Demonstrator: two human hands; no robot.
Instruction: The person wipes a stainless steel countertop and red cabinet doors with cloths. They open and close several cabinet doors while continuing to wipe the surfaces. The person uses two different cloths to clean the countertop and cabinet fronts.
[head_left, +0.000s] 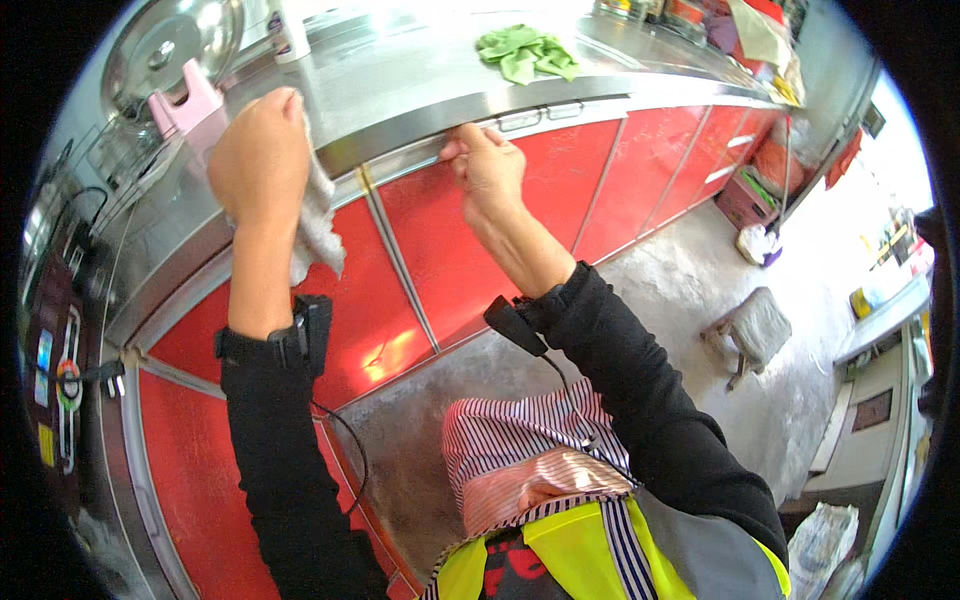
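My left hand is closed in a fist on a greyish-white cloth, which hangs down in front of the red cabinet fronts. The back of my hand hides the cloth's upper part. My right hand is at the front edge of the steel countertop, its fingers curled by the metal strip above a red cabinet door. Whether those fingers grip the strip cannot be made out. A crumpled green cloth lies on the countertop beyond my right hand.
At the left are a pink plastic holder, a large metal lid, a white bottle and a dark gas stove. A small padded stool stands on the concrete floor at right. Bags and a pink crate sit farther back.
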